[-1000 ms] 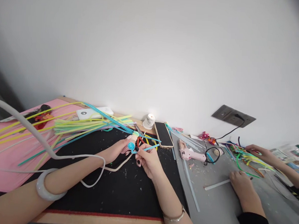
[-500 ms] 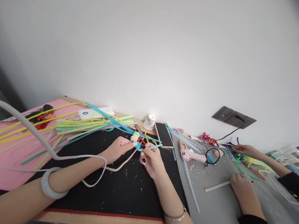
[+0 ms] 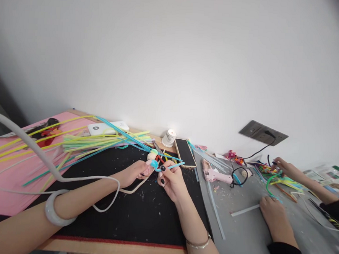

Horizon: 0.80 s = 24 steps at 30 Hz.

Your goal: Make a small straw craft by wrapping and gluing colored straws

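Mid-frame, over the black mat [image 3: 141, 213]: left hand [image 3: 136, 171] pinches a small pale figure [image 3: 152, 155], right hand [image 3: 170, 180] grips a blue pipe cleaner [image 3: 169, 167] curled at the figure's base. Looks like the winding/attaching step, w/ the blue end partly looped. Next move prob. needs a tight twist while left holds the figure steady; glue gun [image 3: 214, 175] lies right of centre.

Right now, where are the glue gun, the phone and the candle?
glue gun [image 3: 216, 176], head view, on its pink body.
phone [image 3: 185, 152], head view, on its dark screen.
candle [image 3: 169, 138], head view, on its white cup.
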{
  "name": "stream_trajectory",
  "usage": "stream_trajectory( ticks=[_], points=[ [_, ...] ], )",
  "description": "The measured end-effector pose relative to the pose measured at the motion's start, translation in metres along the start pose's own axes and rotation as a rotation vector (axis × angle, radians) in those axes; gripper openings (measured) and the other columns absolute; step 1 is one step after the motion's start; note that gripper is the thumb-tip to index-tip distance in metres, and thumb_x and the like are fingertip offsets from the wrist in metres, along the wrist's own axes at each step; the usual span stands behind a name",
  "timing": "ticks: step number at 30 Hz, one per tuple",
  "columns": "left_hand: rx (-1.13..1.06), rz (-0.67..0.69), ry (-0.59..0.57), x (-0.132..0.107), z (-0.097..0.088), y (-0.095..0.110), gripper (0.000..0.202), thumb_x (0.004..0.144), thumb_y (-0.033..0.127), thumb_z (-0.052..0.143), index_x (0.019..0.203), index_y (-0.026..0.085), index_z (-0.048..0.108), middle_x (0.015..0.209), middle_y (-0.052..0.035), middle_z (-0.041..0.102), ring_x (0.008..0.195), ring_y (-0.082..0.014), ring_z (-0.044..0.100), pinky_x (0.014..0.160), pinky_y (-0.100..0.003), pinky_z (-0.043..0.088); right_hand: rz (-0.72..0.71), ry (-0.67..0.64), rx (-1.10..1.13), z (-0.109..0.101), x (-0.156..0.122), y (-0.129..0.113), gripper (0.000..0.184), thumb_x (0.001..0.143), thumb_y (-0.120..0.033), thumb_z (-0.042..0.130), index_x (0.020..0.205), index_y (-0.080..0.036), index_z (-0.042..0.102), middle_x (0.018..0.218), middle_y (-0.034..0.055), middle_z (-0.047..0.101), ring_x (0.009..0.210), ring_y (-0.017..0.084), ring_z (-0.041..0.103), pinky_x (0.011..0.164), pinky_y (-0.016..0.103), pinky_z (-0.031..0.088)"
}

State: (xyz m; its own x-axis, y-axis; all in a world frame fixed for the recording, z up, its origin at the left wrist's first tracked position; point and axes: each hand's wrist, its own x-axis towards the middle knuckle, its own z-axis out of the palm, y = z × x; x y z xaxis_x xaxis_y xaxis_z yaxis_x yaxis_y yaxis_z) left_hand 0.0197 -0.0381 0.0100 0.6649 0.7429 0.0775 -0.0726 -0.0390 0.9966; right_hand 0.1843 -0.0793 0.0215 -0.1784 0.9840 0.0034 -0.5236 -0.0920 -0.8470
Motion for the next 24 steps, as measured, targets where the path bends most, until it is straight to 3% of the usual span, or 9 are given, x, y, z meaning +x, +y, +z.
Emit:
stream_trajectory(
  ticks=[13,24],
  points=[
    [-0.102,-0.105,0.018,0.0018,0.0031,0.0055,0.064,0.069,0.083,0.034,0.053,0.021,0.037,0.047,0.0059,0.025,0.044,-0.0085,0.016,0.046,-0.028,0.011,0.102,-0.049,-0.146,-0.0009,0.0006,0.007,0.023,0.065,-0.026,0.08,0.067,-0.015,0.059,0.051,-0.0011,0.064,0.035,0.006,0.048,0.034,0.016,0.04],
    [0.027,-0.099,-0.026,-0.002,-0.0007,0.0047,0.046,0.078,0.06,0.047,0.057,0.019,0.045,0.054,0.005,0.029,0.05,-0.0104,0.024,0.047,-0.027,0.019,0.118,-0.034,-0.134,-0.0021,0.0011,0.0084,0.024,0.067,-0.027,0.079,0.068,-0.015,0.058,0.051,-0.0018,0.063,0.035,0.006,0.048,0.035,0.015,0.04]
  ],
)
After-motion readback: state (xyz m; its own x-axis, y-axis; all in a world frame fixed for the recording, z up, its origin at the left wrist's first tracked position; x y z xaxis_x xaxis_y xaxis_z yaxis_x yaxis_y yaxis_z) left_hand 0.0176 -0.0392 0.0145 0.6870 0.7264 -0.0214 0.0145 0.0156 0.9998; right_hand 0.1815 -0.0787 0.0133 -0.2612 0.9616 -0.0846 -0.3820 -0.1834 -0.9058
